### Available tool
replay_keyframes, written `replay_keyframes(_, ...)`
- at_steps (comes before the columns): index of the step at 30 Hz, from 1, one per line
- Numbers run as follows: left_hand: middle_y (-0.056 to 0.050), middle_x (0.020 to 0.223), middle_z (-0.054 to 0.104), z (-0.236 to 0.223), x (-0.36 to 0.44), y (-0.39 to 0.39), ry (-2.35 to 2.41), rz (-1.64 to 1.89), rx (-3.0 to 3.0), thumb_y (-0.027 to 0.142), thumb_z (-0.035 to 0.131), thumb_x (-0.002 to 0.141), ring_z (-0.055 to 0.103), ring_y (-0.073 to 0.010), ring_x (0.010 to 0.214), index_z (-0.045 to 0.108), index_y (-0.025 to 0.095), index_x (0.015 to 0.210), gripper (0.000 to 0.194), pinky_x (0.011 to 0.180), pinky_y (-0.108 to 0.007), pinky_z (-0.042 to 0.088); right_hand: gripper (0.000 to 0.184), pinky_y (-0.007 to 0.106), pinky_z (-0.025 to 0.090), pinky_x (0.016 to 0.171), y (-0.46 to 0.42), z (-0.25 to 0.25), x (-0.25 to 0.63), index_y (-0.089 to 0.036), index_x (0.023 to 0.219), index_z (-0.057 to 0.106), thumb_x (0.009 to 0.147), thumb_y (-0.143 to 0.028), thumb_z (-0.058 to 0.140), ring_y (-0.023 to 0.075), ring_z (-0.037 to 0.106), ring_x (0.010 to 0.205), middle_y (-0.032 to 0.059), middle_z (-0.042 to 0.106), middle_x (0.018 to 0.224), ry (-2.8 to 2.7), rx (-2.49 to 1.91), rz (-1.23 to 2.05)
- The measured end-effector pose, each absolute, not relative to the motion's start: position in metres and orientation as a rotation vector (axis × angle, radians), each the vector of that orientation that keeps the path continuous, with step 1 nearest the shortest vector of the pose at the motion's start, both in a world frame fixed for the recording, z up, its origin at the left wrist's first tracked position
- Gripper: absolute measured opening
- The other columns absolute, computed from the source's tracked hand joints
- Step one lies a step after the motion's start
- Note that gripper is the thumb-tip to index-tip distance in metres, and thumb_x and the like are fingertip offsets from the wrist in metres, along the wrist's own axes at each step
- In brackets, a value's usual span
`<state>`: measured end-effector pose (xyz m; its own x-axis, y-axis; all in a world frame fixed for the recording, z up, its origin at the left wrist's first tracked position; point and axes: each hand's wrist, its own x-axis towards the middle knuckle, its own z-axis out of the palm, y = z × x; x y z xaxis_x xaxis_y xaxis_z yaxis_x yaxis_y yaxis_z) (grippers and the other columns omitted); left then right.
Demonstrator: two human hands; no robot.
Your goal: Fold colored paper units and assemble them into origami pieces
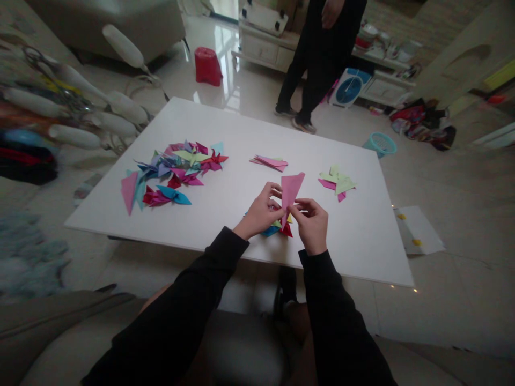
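Note:
A pink piece of folded origami paper (291,188) is held up over the near part of the white table (229,123). My left hand (263,210) pinches its lower left side. On its lower right edge, my right hand (311,221) grips with thumb and fingers. Beneath the hands lie several folded paper pieces (272,230) in blue, red, yellow and green, partly hidden. Beyond the hands rests a small stack of pink folded papers (270,162). To the right are light green and pink folded papers (338,181).
A heap of colourful paper cranes (181,163) covers the table's left part. Past the far edge stands a person in dark trousers (311,64). A red stool (208,66), a blue fan (349,88) and a teal basket (380,143) stand on the floor.

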<state>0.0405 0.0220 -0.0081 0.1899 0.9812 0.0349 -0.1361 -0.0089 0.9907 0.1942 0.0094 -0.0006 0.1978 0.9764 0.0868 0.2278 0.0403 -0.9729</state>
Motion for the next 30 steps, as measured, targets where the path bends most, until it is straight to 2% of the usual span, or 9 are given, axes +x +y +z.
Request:
replay_keyframes(3, 0.000, 0.088, 0.063, -0.0100, 0.0402, 0.0227, 0.972, 1.039, 1.071, 0.015, 0.075, 0.072, 0.062, -0.0089, 0.065, 0.051, 0.019, 0.104, 0.041, 0.062, -0.022, 0.052, 0.020, 0.029, 0.049, 0.064, 0.0109, -0.0023, 0.1953, -0.018, 0.086, 0.073, 0.074, -0.033, 0.078, 0.0168, 0.064, 0.070, 0.0020, 0.070, 0.074, -1.225, -1.421, 0.872)
replay_keyframes(6, -0.003, 0.078, 0.067, -0.0089, 0.0396, 0.0227, 0.937, 0.925, 1.040, 0.019, 0.077, 0.073, 0.066, -0.0132, 0.070, 0.060, 0.014, 0.093, 0.027, 0.066, -0.025, 0.053, 0.019, 0.030, 0.049, 0.065, 0.0132, -0.0050, 0.1965, -0.018, 0.080, 0.071, 0.075, -0.035, 0.078, 0.0169, 0.063, 0.072, 0.0025, 0.069, 0.076, -1.203, -1.390, 0.885)
replay_keyframes(10, -0.005, 0.078, 0.071, -0.0062, 0.0390, 0.0238, 0.972, 1.011, 1.153, 0.027, 0.075, 0.077, 0.066, -0.0141, 0.070, 0.068, 0.013, 0.084, 0.017, 0.067, -0.026, 0.053, 0.023, 0.028, 0.049, 0.066, 0.0147, -0.0075, 0.1971, -0.019, 0.088, 0.068, 0.075, -0.036, 0.078, 0.0149, 0.061, 0.073, 0.0013, 0.068, 0.083, -1.133, -1.326, 0.972)
replay_keyframes(14, -0.003, 0.080, 0.073, -0.0060, 0.0387, 0.0240, 1.269, 1.213, 1.465, 0.017, 0.068, 0.080, 0.066, -0.0155, 0.073, 0.072, 0.017, 0.082, 0.005, 0.071, -0.028, 0.052, 0.042, 0.024, 0.046, 0.060, 0.0128, -0.0051, 0.1952, -0.022, 0.100, 0.061, 0.067, -0.034, 0.086, 0.0100, 0.056, 0.066, -0.0034, 0.062, 0.087, -1.016, -1.338, 1.033)
replay_keyframes(17, -0.004, 0.082, 0.071, -0.0079, 0.0394, 0.0218, 1.398, 1.246, 1.802, 0.012, 0.064, 0.080, 0.065, -0.0173, 0.078, 0.073, 0.019, 0.083, 0.012, 0.076, -0.031, 0.050, 0.045, 0.025, 0.049, 0.063, 0.0112, -0.0016, 0.1929, -0.022, 0.096, 0.056, 0.066, -0.036, 0.087, 0.0121, 0.062, 0.070, -0.0030, 0.064, 0.086, -0.967, -1.282, 1.129)
replay_keyframes(23, -0.007, 0.092, 0.069, -0.0108, 0.0412, 0.0159, 1.379, 1.206, 2.167, 0.018, 0.062, 0.087, 0.063, -0.0204, 0.089, 0.075, 0.022, 0.092, 0.015, 0.078, -0.032, 0.049, 0.037, 0.032, 0.055, 0.069, 0.0112, -0.0007, 0.1912, -0.019, 0.097, 0.061, 0.072, -0.036, 0.081, 0.0168, 0.069, 0.071, 0.0005, 0.070, 0.079, -0.840, -1.236, 1.223)
replay_keyframes(26, -0.009, 0.100, 0.069, -0.0082, 0.0400, 0.0159, 1.345, 1.270, 2.085, 0.015, 0.063, 0.084, 0.062, -0.0230, 0.101, 0.073, 0.022, 0.092, 0.015, 0.089, -0.037, 0.050, 0.042, 0.033, 0.058, 0.073, 0.0118, -0.0013, 0.1910, -0.019, 0.103, 0.061, 0.068, -0.029, 0.082, 0.0168, 0.070, 0.073, -0.0005, 0.072, 0.081, -0.723, -1.206, 1.225)
replay_keyframes(28, -0.009, 0.108, 0.068, -0.0065, 0.0388, 0.0180, 1.354, 1.336, 1.874, 0.010, 0.065, 0.079, 0.062, -0.0236, 0.108, 0.071, 0.021, 0.100, 0.025, 0.095, -0.039, 0.050, 0.043, 0.032, 0.058, 0.073, 0.0127, -0.0014, 0.1915, -0.019, 0.102, 0.063, 0.065, -0.026, 0.083, 0.0160, 0.070, 0.072, -0.0010, 0.072, 0.081, -0.681, -1.206, 1.202)
replay_keyframes(30, -0.009, 0.111, 0.068, -0.0062, 0.0381, 0.0214, 1.317, 1.345, 1.521, 0.009, 0.066, 0.073, 0.064, -0.0219, 0.102, 0.067, 0.019, 0.109, 0.037, 0.091, -0.037, 0.053, 0.039, 0.030, 0.057, 0.070, 0.0139, -0.0018, 0.1927, -0.018, 0.098, 0.065, 0.065, -0.026, 0.083, 0.0152, 0.070, 0.070, -0.0012, 0.071, 0.079, -0.668, -1.204, 1.175)
